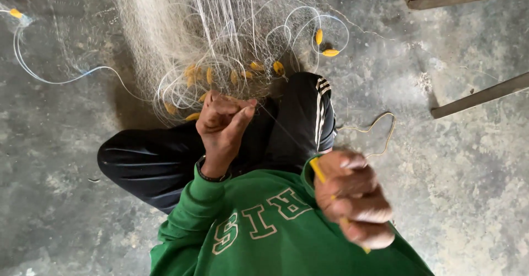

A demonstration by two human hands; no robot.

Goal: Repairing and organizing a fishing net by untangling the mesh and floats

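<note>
Left grip (223,123) pinches net (220,44); needle (318,172) in right (355,199).

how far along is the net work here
Done: cannot tell; no finished stretch shows. In hand: the left hand pinches the white fishing net near its yellow floats, while the right hand grips a yellow netting needle. Left: most of the net lies bunched on the concrete floor, untouched.

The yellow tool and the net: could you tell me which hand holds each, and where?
The right hand clasps the yellow netting needle around its middle. The left hand pinches the fishing net at its float-lined edge.
</note>
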